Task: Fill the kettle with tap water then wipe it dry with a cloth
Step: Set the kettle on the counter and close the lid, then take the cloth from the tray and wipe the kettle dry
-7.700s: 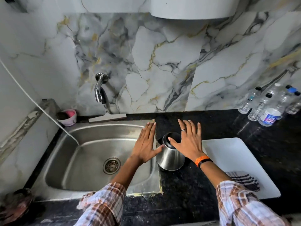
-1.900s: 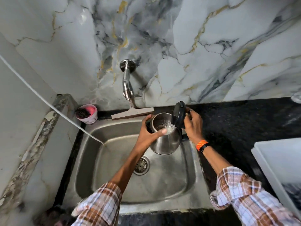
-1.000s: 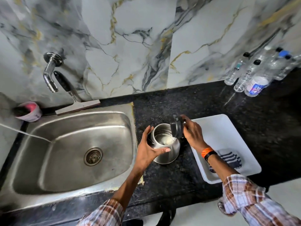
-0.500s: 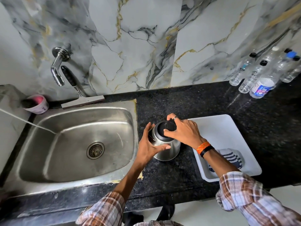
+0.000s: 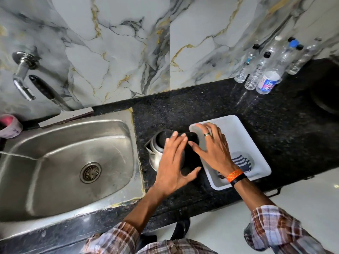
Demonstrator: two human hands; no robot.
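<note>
The steel kettle [image 5: 155,150] with its black lid down stands on the black counter, just right of the sink. My left hand [image 5: 173,162] hovers flat over its right side, fingers spread, holding nothing. My right hand [image 5: 213,148] is spread over the left part of the white tray [image 5: 242,132], beside the kettle's black handle, and grips nothing. A striped dark-and-white cloth [image 5: 240,161] lies folded in the tray, partly behind my right wrist. The tap [image 5: 23,77] juts from the marble wall at the far left; I see no water running from it.
The steel sink [image 5: 55,162] fills the left. A squeegee [image 5: 60,114] lies behind it and a pink cup [image 5: 9,125] sits at its far-left corner. Several plastic bottles [image 5: 266,68] stand against the wall at the back right. The counter's front edge runs below my arms.
The kettle came from under the tap onto the counter and its lid was shut. Both hands have now come off it, the right one shifting over the tray.
</note>
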